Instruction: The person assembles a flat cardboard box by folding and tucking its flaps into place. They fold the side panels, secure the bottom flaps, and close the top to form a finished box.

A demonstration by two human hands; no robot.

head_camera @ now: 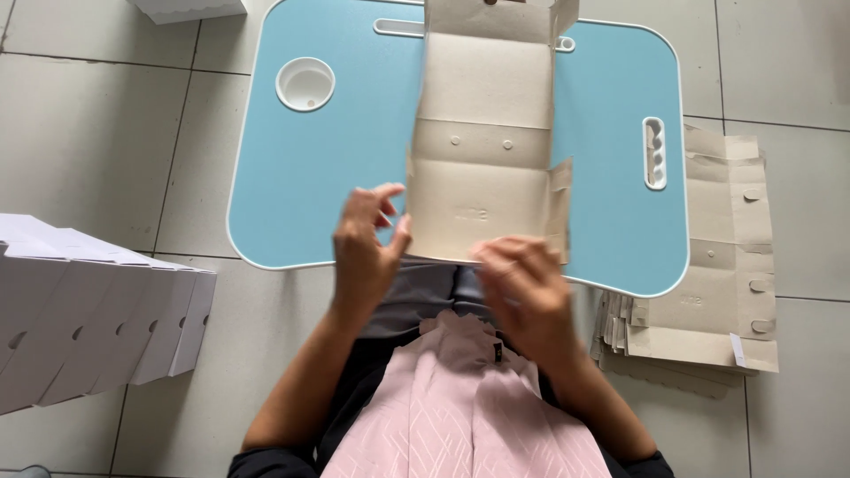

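Observation:
A flat, unfolded grey-brown cardboard box blank (pixel 482 150) lies lengthwise on a light blue lap table (pixel 301 186), its side flaps partly raised. My left hand (pixel 365 252) is at the blank's near left corner, thumb touching its edge, fingers spread. My right hand (pixel 522 288) is blurred at the near right edge of the blank, fingers curled over that edge. Whether either hand truly grips the cardboard is unclear.
A stack of flat cardboard blanks (pixel 708 283) lies on the tiled floor to the right. A row of folded white boxes (pixel 88 310) stands on the left. The table has a round cup recess (pixel 305 84) and a handle slot (pixel 655 152). Another white box (pixel 190 9) is at the top.

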